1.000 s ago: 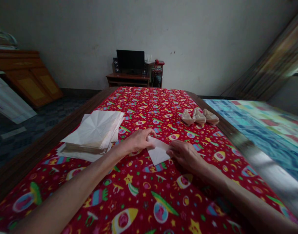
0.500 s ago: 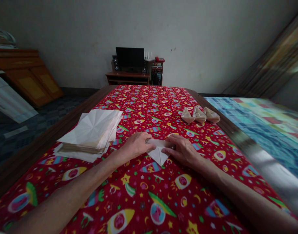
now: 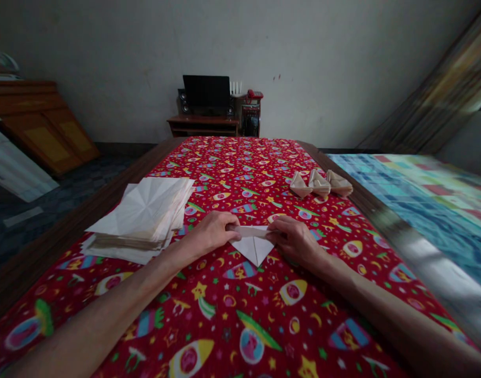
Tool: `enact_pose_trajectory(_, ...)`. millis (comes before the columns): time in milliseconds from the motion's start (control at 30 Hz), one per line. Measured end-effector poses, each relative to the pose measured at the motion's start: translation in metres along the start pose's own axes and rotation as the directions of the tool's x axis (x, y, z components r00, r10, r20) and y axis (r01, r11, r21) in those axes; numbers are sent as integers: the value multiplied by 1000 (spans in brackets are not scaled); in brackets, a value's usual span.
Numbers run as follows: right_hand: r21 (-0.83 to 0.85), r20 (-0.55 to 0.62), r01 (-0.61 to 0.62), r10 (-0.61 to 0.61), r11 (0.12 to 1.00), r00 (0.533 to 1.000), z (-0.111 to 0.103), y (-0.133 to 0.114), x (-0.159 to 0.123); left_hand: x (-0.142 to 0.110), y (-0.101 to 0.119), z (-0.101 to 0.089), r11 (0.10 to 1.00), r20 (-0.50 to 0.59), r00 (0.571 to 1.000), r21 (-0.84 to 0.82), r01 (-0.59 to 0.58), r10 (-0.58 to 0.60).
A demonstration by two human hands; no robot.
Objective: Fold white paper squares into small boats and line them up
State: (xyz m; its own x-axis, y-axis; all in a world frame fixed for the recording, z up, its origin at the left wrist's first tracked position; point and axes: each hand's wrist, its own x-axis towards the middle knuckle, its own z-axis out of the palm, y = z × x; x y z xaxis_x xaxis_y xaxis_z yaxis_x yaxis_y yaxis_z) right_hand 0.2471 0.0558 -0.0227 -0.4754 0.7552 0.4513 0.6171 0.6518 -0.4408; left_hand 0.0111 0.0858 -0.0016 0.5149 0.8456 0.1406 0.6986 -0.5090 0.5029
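A folded white sheet of paper [image 3: 254,248] lies on the red patterned cloth, its point toward me and a narrow band folded along its far edge. My left hand [image 3: 217,231] pinches the left end of that band between thumb and fingers. At the right end, my right hand [image 3: 294,238] grips the band the same way. To the left is a stack of creased white paper sheets [image 3: 148,202]. Several folded paper pieces [image 3: 319,182] stand in a row at the right, beyond my right hand.
The red cloth [image 3: 240,310] covers a long dark-edged table [image 3: 138,160]. A bed [image 3: 413,210] with a colourful cover adjoins on the right. Beyond the far end, a monitor [image 3: 206,92] and a red telephone [image 3: 254,95] sit on a desk. A wooden cabinet [image 3: 51,131] is at the left.
Both thumbs have shifted up onto the far edge of the folded paper, where a narrow folded band now shows between the hands. The view has turned slightly.
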Motion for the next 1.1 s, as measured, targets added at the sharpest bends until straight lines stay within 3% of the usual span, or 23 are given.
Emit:
enact_pose_trajectory(133,-71,-7,90,-91,993,996,-1,7,-3,-7,-4,-2,982,-21,987,98,-160,162)
enact_pose_trajectory(300,-274,10,249,-256,929,967,-4,6,-7,-27,3,-1,885,15,936,323,-336,351)
enact_pose_trajectory(533,-416,149,275,-233,867,961,-14,-7,-11,-36,8,-1,799,101,922,471,-375,373)
enact_pose_trajectory(767,-412,247,323,-237,852,940,-18,-10,-13,-34,7,-7,682,250,888,570,-457,386)
enact_pose_trajectory(933,-400,311,335,-217,853,925,-22,-12,-20,-44,20,-6,728,217,922,566,-387,321)
enact_pose_trajectory(1100,-401,325,310,-182,862,928,-21,-14,-24,-53,33,10,799,139,933,485,-356,331)
